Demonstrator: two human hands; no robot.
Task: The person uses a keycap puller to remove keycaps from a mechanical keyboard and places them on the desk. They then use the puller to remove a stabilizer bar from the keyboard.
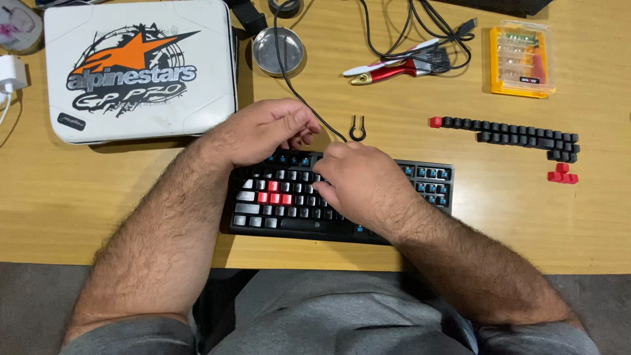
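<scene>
- Right hand point(351, 181): fingers curled down onto the keyboard point(338, 197), tips hidden among the keycaps; cannot tell if they pinch one.
- Left hand point(263, 131): fingers bent, resting on the top key row, nothing visibly gripped.
- Keyboard lies directly under both hands, long axis left-to-right along the counter point(394, 98) edge; blue switches bare at its top and right end.
- Wire keycap puller point(357, 129) just beyond the right hand's fingers, nearer that hand.
- Removed black keycaps point(513, 135) in rows, well off right.
</scene>
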